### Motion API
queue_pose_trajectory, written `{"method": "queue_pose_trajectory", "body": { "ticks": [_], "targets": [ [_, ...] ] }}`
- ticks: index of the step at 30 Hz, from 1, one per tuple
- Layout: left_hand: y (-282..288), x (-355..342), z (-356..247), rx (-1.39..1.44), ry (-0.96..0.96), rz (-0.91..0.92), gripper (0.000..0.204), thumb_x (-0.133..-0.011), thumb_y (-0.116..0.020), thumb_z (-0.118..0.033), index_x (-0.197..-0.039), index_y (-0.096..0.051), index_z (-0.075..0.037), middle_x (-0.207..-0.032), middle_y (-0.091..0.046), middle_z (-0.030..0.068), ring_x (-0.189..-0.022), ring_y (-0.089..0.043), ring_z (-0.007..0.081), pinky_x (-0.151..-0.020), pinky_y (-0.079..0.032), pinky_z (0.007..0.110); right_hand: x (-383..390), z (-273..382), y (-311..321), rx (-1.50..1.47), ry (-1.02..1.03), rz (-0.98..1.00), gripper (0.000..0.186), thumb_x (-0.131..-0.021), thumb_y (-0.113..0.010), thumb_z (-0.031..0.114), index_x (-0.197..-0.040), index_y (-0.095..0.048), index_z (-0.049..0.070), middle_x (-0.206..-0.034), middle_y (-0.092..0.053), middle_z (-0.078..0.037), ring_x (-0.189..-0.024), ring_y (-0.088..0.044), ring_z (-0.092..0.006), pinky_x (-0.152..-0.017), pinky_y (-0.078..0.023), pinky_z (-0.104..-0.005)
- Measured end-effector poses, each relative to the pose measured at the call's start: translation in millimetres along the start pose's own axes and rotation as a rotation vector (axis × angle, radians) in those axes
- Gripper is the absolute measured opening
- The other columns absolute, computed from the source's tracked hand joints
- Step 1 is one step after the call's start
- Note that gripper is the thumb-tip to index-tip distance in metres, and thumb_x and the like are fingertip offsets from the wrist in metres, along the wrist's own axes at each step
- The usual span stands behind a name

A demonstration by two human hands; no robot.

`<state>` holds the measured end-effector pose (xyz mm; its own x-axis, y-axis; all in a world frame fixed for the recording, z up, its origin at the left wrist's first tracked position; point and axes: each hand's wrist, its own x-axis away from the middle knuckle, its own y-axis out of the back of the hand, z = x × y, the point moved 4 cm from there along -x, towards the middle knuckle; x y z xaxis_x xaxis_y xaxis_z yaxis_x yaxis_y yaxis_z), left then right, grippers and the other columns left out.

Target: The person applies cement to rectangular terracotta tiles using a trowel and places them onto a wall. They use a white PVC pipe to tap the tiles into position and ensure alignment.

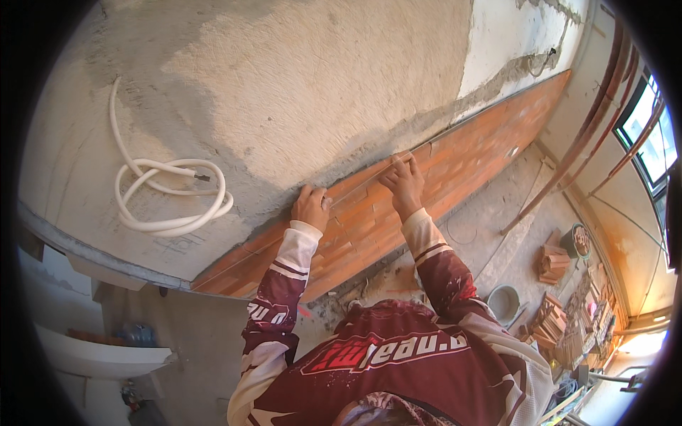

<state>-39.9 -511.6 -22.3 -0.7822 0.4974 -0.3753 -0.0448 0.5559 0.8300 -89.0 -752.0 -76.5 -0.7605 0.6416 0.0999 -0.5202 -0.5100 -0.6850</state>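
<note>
Orange-red brick tiles point(455, 167) cover the lower part of the wall in a long band. Both of my hands are at the band's top edge, a short gap apart. My left hand point(310, 207) is closed there with its fingers curled; a small greyish bit shows by the thumb, too small to name. To its right, my right hand point(405, 186) has bent fingers pressed together at the top row. Whatever its fingertips grip is hidden. A thin pale line runs along the upper tiles near both hands.
A knotted white cable point(174, 226) hangs from the rough plaster wall point(320, 78) at left. On the floor at right are a grey bucket point(504, 304), stacked brick tiles point(553, 264) and a dark green bucket point(575, 241). Reddish poles point(568, 167) lean near the window point(648, 135).
</note>
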Motion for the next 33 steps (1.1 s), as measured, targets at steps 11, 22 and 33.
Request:
{"method": "queue_pose_trajectory", "body": {
  "ticks": [11, 22, 33],
  "targets": [
    [-3, 3, -16, -0.237, 0.036, 0.013, 0.017, -0.092, -0.061, -0.02, -0.096, -0.056, -0.004, -0.102, -0.054, 0.0167, -0.085, -0.064, 0.0394, -0.069, -0.052, 0.05, -6, 4, 9, 0.291, -0.001, 0.044, 0.072, -0.094, -0.061, 0.013, -0.152, -0.021, 0.002, -0.111, -0.058, -0.016, -0.089, -0.061, -0.0222, -0.073, -0.059, -0.0358],
    [-5, 3, -18, -0.28, 0.035, -0.014, 0.016, -0.093, -0.059, -0.018, -0.097, -0.053, -0.004, -0.102, -0.053, 0.0171, -0.081, -0.064, 0.0391, -0.066, -0.052, 0.049, -7, 15, 12, 0.956, 0.337, 0.003, 0.045, -0.085, -0.062, 0.01, -0.127, -0.053, -0.001, -0.076, -0.068, -0.021, -0.066, -0.066, -0.0289, -0.061, -0.049, -0.0384],
    [-8, 3, -21, -0.296, 0.02, -0.047, 0.02, -0.091, -0.062, -0.017, -0.102, -0.053, -0.004, -0.1, -0.054, 0.0161, -0.081, -0.064, 0.0379, -0.065, -0.053, 0.047, -5, 11, 15, 1.186, 0.579, -0.11, 0.054, -0.086, -0.067, 0.016, -0.133, -0.05, -0.001, -0.109, -0.061, -0.021, -0.096, -0.061, -0.0373, -0.079, -0.05, -0.0415]
  ]
}}
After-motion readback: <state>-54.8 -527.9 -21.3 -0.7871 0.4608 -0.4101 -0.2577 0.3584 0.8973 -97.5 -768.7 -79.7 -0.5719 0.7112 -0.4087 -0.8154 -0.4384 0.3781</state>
